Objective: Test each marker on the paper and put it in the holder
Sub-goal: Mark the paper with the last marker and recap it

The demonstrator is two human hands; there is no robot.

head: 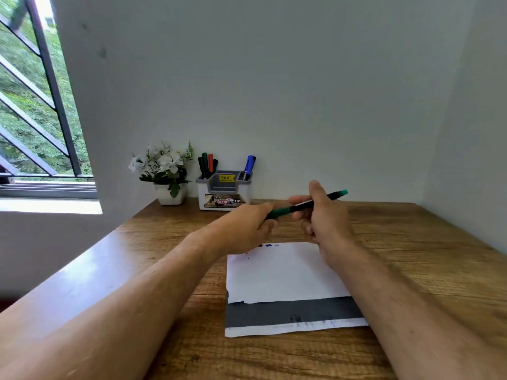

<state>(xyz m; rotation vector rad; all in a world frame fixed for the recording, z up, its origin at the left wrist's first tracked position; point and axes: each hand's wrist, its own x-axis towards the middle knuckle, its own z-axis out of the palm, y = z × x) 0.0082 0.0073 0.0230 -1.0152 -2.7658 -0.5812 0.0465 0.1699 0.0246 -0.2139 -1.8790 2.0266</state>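
Note:
A green marker [307,205] with a black barrel is held level above the desk, over the far end of the paper. My left hand [247,229] pinches its green cap end. My right hand [325,215] grips the black barrel, and the green tail end sticks out to the right. The white paper [282,272] lies below, with small blue marks near its far edge and a dark band near its front. The white and grey holder [224,192] stands by the wall with several markers in its left slot and a blue marker [249,166] in its right slot.
A white pot of white flowers [164,171] stands left of the holder. The wooden desk [411,242] runs to a white wall behind and on the right. A barred window [33,105] is at far left.

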